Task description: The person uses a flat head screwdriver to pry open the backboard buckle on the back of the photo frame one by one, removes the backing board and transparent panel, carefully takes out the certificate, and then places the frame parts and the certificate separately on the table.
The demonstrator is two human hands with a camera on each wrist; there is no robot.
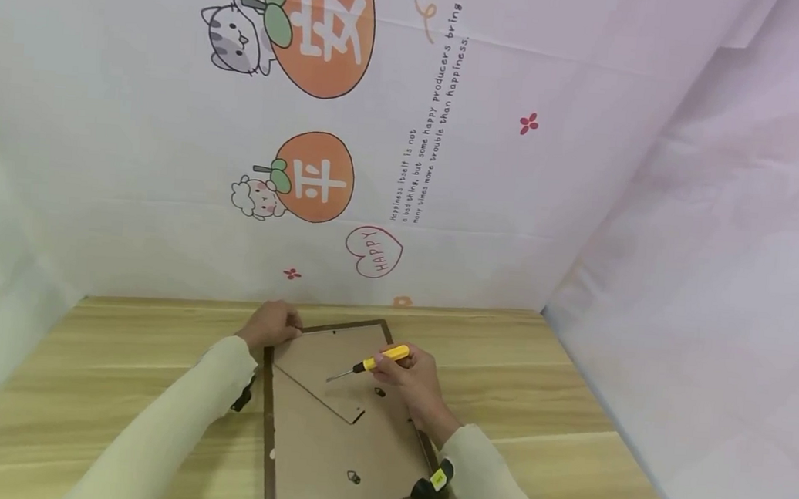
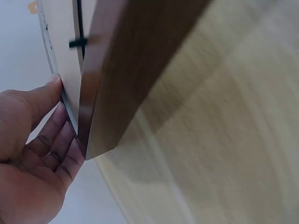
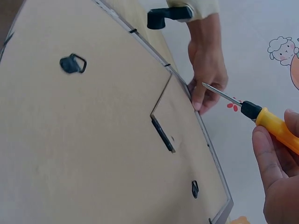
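Note:
A picture frame (image 1: 269, 426) lies back side up on the table, its brown backboard (image 1: 311, 467) showing. My left hand (image 1: 273, 326) grips the frame's far left corner; in the left wrist view the thumb is on the back side and the fingers (image 2: 58, 156) are curled at the frame's edge. In my right hand (image 1: 421, 386) is a screwdriver (image 1: 385, 357) with a yellow handle, held between thumb and fingers. Its metal shaft points left above the backboard, and in the right wrist view the tip (image 3: 204, 84) stands apart from the board.
Two small dark hanging hooks (image 1: 353, 477) sit on the backboard. A stand flap with a dark hinge (image 3: 162, 134) lies flat against it. Small dark tabs (image 3: 133, 31) line the frame's inner edge. Beyond the wooden table (image 1: 536, 390) hangs a printed white cloth (image 1: 486, 209).

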